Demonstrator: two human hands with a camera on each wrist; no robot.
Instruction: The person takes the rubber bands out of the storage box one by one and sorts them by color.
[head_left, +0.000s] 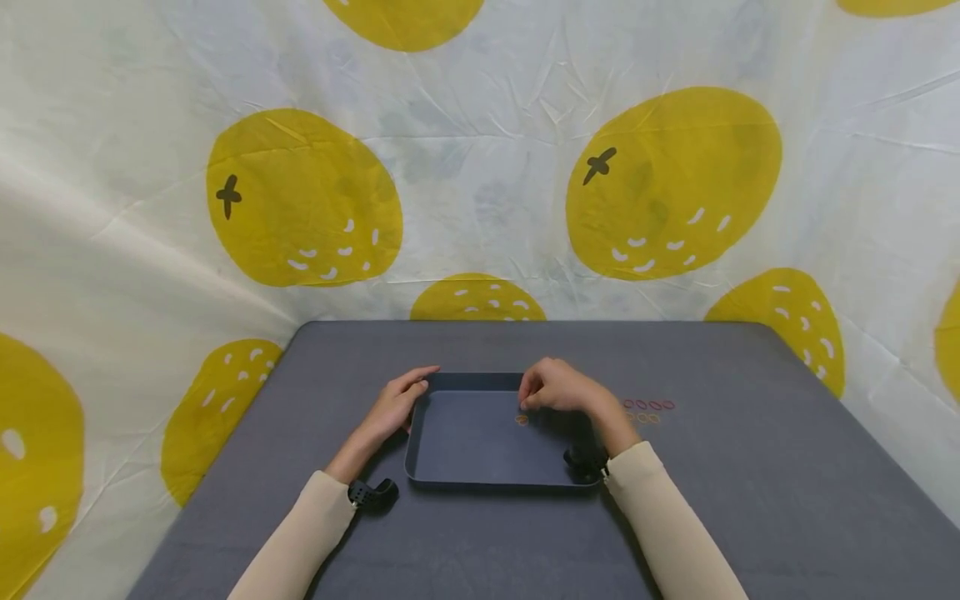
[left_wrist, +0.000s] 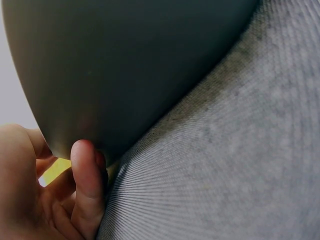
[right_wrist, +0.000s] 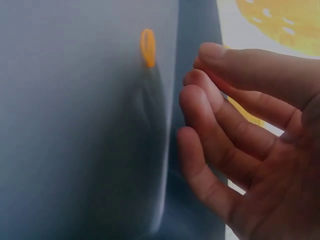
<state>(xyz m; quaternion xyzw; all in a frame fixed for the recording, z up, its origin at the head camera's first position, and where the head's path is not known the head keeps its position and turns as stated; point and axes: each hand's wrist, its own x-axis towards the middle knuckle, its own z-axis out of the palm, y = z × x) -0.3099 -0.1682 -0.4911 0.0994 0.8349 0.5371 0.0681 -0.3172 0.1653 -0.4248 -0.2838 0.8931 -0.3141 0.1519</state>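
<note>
A shallow dark grey-blue tray [head_left: 480, 450] lies on the table in front of me. My left hand [head_left: 393, 406] holds its left side near the far corner; in the left wrist view, fingers [left_wrist: 87, 175] bend against the tray's outer wall [left_wrist: 115, 75]. Over the tray's far right part, my right hand [head_left: 558, 386] hovers with loosely curled fingers, thumb tip near the index fingertip. Nothing shows between those fingers [right_wrist: 195, 105]. Just below them, an orange loop like a small rubber band [head_left: 522, 420] lies on the tray floor, apart from the hand in the right wrist view.
To the right of the tray, a row of several red rubber bands [head_left: 656, 406] lies on the grey tabletop [head_left: 750, 500]. Orange bands [head_left: 654, 419] lie in a nearer row, partly hidden by my right forearm. A white curtain with yellow fruit prints [head_left: 480, 183] hangs behind the table.
</note>
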